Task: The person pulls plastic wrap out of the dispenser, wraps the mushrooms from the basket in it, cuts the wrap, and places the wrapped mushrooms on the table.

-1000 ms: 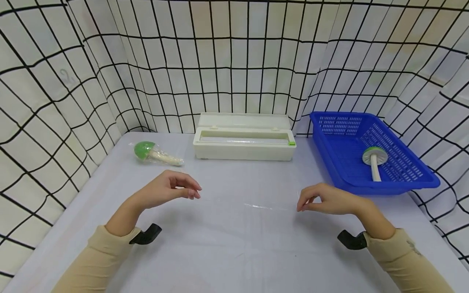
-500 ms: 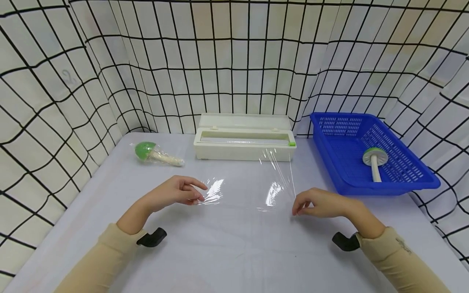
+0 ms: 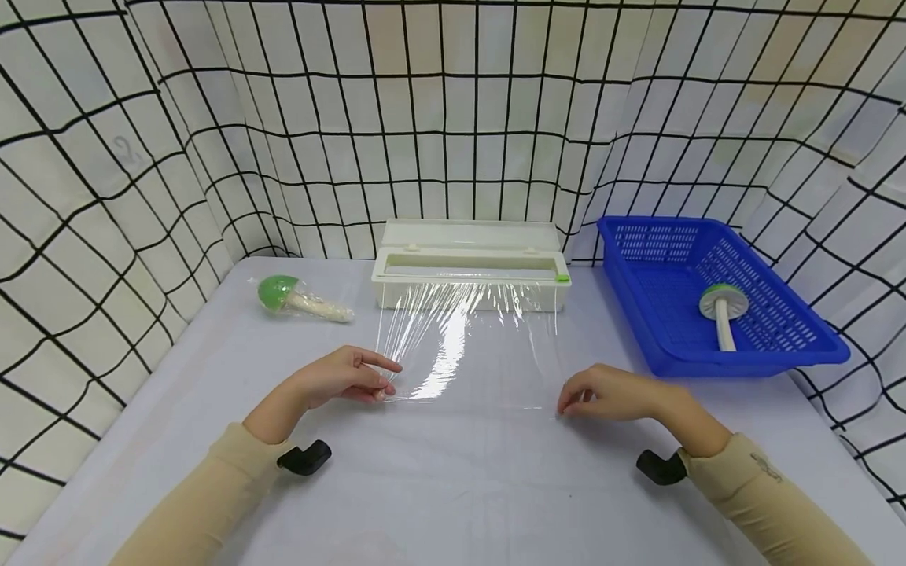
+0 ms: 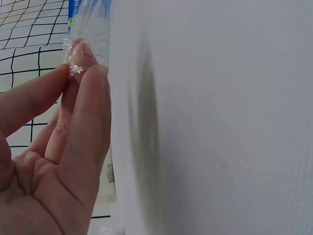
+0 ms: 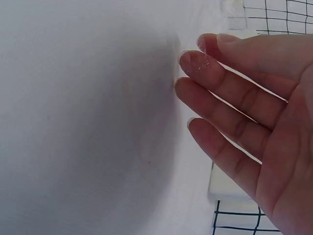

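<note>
A sheet of clear cling film (image 3: pixel 453 354) stretches from the front of a white cling film dispenser (image 3: pixel 470 234), its lid up and the roll (image 3: pixel 470 272) visible inside. My left hand (image 3: pixel 345 377) pinches the film's near left corner; crumpled film (image 4: pixel 78 61) shows between thumb and fingers in the left wrist view. The near right corner is pinched by my right hand (image 3: pixel 612 393), just above the white tabletop. In the right wrist view a bit of film (image 5: pixel 203 63) clings to the thumb and fingertips, while the other fingers (image 5: pixel 220 152) lie spread.
Left of the dispenser lies a green-capped, mushroom-shaped object (image 3: pixel 300 299) wrapped in clear film. A blue basket (image 3: pixel 654 358) on the right holds a similar green-and-white piece (image 3: pixel 724 314). Black grid netting (image 3: pixel 460 141) over white sheeting surrounds the table's back and sides.
Both hands have moved slightly towards each other and nearer to me. The film, barely visible a second ago, now shows as a broad shiny sheet between the hands and the dispenser.
</note>
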The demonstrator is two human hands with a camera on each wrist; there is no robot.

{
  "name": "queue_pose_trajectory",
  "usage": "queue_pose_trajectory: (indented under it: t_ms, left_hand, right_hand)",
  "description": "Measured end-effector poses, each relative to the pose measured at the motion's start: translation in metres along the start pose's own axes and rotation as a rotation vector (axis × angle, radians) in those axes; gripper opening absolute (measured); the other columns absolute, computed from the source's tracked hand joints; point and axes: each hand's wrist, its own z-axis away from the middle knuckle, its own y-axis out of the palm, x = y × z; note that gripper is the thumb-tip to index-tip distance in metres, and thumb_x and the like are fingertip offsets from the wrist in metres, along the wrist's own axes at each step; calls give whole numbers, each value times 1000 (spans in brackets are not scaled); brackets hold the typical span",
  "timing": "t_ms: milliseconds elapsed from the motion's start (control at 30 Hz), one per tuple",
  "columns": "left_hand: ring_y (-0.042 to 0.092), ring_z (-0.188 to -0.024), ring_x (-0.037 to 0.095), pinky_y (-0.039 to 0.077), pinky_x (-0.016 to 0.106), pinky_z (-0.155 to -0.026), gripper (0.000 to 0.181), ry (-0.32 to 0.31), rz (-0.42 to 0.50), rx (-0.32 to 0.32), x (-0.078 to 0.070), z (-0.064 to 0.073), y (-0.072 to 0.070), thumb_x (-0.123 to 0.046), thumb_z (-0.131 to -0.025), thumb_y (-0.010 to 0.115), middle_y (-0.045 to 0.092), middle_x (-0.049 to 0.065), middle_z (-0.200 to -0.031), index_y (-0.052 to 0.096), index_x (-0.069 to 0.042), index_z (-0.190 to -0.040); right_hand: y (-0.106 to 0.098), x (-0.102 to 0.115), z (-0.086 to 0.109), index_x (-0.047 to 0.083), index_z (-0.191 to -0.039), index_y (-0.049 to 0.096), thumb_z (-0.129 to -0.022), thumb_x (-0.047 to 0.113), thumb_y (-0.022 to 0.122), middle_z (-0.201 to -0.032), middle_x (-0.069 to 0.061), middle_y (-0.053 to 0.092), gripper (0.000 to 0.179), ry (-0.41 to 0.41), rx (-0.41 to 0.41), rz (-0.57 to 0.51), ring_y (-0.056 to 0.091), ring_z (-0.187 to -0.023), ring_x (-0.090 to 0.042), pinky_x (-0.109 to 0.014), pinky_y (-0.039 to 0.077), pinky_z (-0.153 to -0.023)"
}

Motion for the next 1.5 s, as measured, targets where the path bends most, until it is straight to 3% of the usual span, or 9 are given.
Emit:
queue_pose_trajectory:
  t_ms: [267,467,667,833,1033,1267,1500]
  left_hand:
    - [65,-73,11,58,22,-69,42,-79,19,-53,6,-9,7,0,-96,63,74,10,-90,56,14,-135]
    - [65,-72,10,57,21,-67,43,-106,-3,-67,2,-10,8,1,-96,62,73,8,-89,56,13,-136]
    - [64,-71,10,57,21,-66,44,-118,-15,-73,-2,-9,10,0,-95,63,73,7,-88,56,12,-136]
    - [64,-71,10,57,21,-66,43,-121,-15,-75,-3,-9,10,1,-95,62,72,7,-87,57,12,-136]
    - [64,-69,10,57,20,-66,42,-121,-21,-75,-2,-10,10,2,-95,61,72,8,-86,56,13,-135]
    - [64,-68,10,57,20,-64,42,-111,-22,-82,-1,-9,10,3,-94,62,72,8,-84,57,13,-134]
    - [64,-68,10,57,20,-65,42,-110,-20,-86,-2,-7,12,2,-95,64,72,8,-85,57,13,-135]
  right_hand:
    - [9,-7,-7,11,-95,77,-95,6,72,-89,11,72,7,30,-52,-42,62,-81,-2,-26,56,-74]
    - [11,-8,-10,9,-89,77,-86,-1,79,-88,10,68,11,-16,-97,-67,65,-83,-5,-27,59,-75]
    - [11,-8,-8,11,-82,77,-83,-4,80,-84,12,66,15,-27,-102,9,61,-83,-5,-25,58,-73]
    - [9,-10,-4,16,-83,79,-85,5,81,-83,17,66,12,19,-121,73,57,-83,-4,-26,54,-75]
    - [-4,-7,4,11,-100,78,-96,10,72,-95,10,67,7,42,-159,7,61,-86,-9,-29,57,-79]
    - [-19,5,14,9,-112,75,-100,10,68,-107,-3,71,14,53,-263,-1,63,-98,-13,-31,57,-87]
    - [-39,14,33,11,-113,75,-97,0,69,-106,5,72,21,25,-496,96,64,-90,-8,-23,57,-82]
